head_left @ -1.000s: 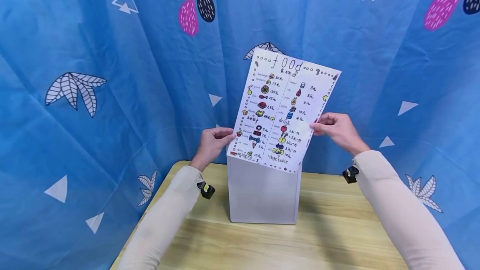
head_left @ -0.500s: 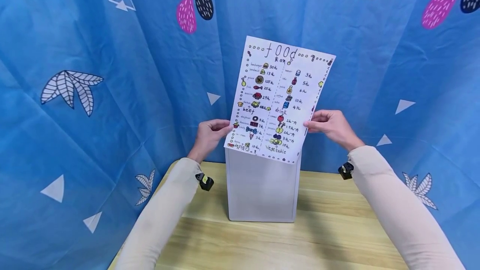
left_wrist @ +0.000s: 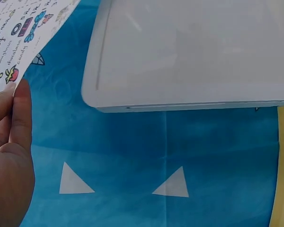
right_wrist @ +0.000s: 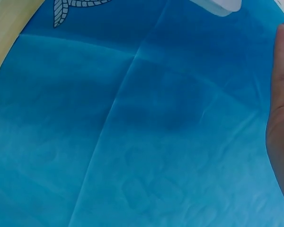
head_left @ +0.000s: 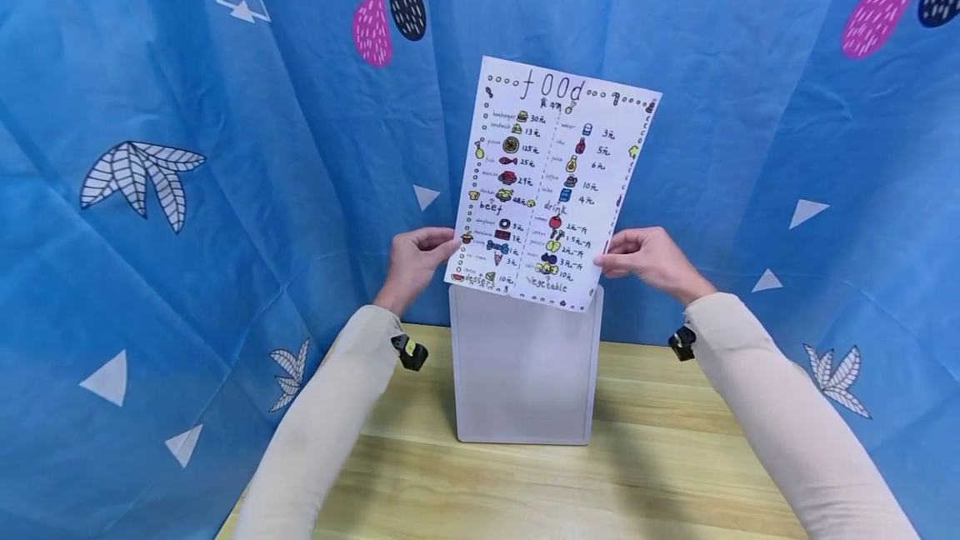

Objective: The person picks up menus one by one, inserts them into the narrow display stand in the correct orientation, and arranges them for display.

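A white paper menu headed "food", with small coloured drawings and prices, is held up in the head view, its top tilted to the right. My left hand pinches its lower left edge between thumb and fingers. On the opposite edge, my right hand pinches it low down. Behind and below the paper stands a white board, upright on the table; the menu hides its top. The left wrist view shows the thumb and fingers of the left hand on the paper's corner.
The wooden table lies under the board. A blue patterned curtain hangs behind and on both sides. Small black cameras sit at both cuffs, one at the left wrist and one at the right wrist.
Both hands have raised the menu and brought it slightly left, so more of the board shows beneath it. The board stays in place.
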Tool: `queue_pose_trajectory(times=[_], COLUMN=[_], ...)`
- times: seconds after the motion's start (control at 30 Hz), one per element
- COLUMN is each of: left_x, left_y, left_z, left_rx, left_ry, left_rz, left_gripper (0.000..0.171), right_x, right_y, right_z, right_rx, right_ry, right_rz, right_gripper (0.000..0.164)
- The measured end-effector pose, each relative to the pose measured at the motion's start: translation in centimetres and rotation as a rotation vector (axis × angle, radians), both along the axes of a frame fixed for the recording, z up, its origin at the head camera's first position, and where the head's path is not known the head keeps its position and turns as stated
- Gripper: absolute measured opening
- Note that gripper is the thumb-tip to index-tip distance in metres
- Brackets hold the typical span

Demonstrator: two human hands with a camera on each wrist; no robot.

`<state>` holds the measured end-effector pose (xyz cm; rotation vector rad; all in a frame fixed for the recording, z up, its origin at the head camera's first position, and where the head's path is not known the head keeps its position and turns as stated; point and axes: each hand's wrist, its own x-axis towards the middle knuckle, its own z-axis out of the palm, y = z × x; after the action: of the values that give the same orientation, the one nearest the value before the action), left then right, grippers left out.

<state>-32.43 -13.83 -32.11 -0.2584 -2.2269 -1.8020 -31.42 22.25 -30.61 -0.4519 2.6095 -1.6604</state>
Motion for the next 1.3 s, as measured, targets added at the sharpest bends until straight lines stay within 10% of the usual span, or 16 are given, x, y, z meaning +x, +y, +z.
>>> queue_pose_trajectory(times=[1.3], left_x=[-1.3], left_y=[-1.0], left_z=[4.0], left_rx=[-0.068], left_ry=[0.105], left_rz=[0.138], left_gripper=[0.026], right_x=[-2.3], right_y=[-3.7], right_z=[2.1], right_rx=[-0.054], right_ry=[0.037], right_rz=[-0.107], right_gripper=[0.036])
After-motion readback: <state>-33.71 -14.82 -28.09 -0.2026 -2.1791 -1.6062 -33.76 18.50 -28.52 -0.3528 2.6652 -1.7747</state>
